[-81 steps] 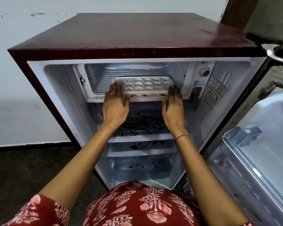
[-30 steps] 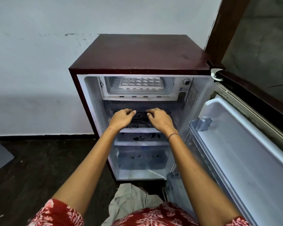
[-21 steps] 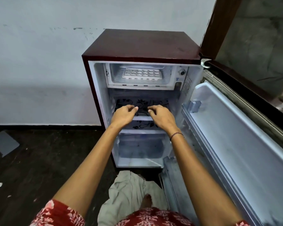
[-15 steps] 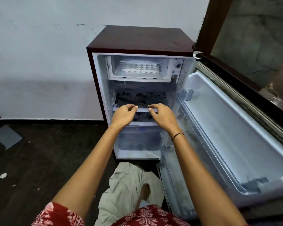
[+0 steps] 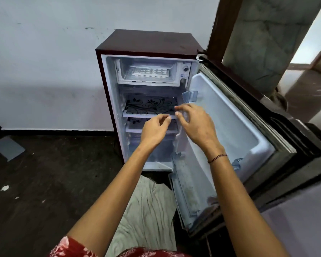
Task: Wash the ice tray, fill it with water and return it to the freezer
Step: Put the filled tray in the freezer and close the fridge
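Standing over a small maroon fridge (image 5: 150,41) at the centre of the frame, a person holds both bare hands out in front of its open cabinet. The white ice tray (image 5: 150,72) lies flat inside the freezer box (image 5: 122,71) at the top of the cabinet, well above both hands and touched by neither.

The left hand (image 5: 155,130) hangs in front of the lower shelves, its fingers loosely curled with the tips near the thumb, holding nothing. The right hand (image 5: 196,125), just beside it and slightly higher, has its fingers spread and lightly bent, also empty; its fingertips are blurred. A thin bracelet (image 5: 217,158) circles the right wrist.

Behind the hands sits a glass shelf (image 5: 150,105) printed with a black floral pattern. A round dial (image 5: 186,68) is set to the right of the freezer box. The fridge door (image 5: 230,127) stands wide open toward the right of the frame, its white inner lining showing. A pale crumpled cloth (image 5: 146,210) lies on the dark floor (image 5: 35,182) below the fridge, and a red floral sleeve (image 5: 69,247) shows at the bottom edge.
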